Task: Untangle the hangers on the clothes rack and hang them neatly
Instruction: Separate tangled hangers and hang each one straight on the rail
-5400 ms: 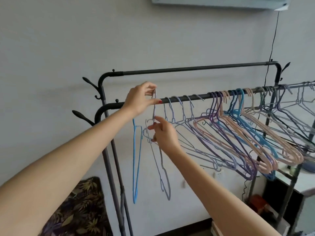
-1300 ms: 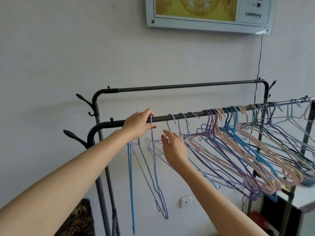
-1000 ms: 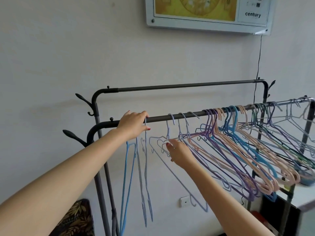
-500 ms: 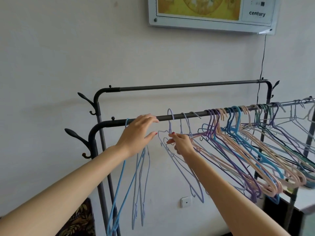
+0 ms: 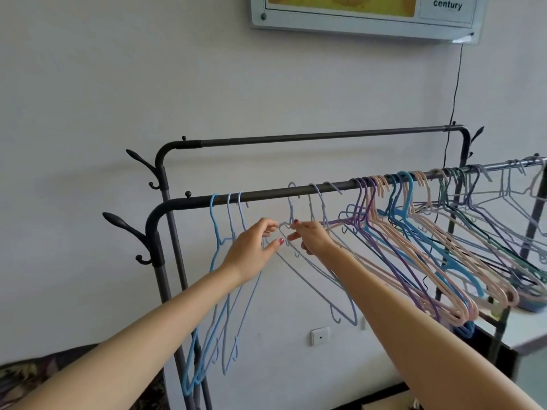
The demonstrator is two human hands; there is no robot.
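Note:
A dark metal clothes rack has a front rail [image 5: 266, 196] and a higher back rail [image 5: 310, 137]. Three thin hangers, one blue [image 5: 213, 232] and two lilac [image 5: 236, 306], hang straight at the rail's left end. Beside them a lilac wire hanger [image 5: 313, 279] hangs tilted from the rail. My left hand [image 5: 251, 250] and my right hand [image 5: 310, 236] both pinch its neck just below the hook. To the right, a tangled bunch of purple, pink and blue hangers [image 5: 414, 247] slants off the rail.
Black coat hooks [image 5: 118, 223] stick out of the rack's left posts. A framed board [image 5: 364, 16] hangs on the wall above, with a black cable [image 5: 455, 84] running down. A white shelf [image 5: 521, 329] stands at lower right, and patterned fabric [image 5: 20, 377] lies at lower left.
My left hand left the rail and came down to the lilac hanger's neck, joining my right hand. The three hangers at the left now hang free.

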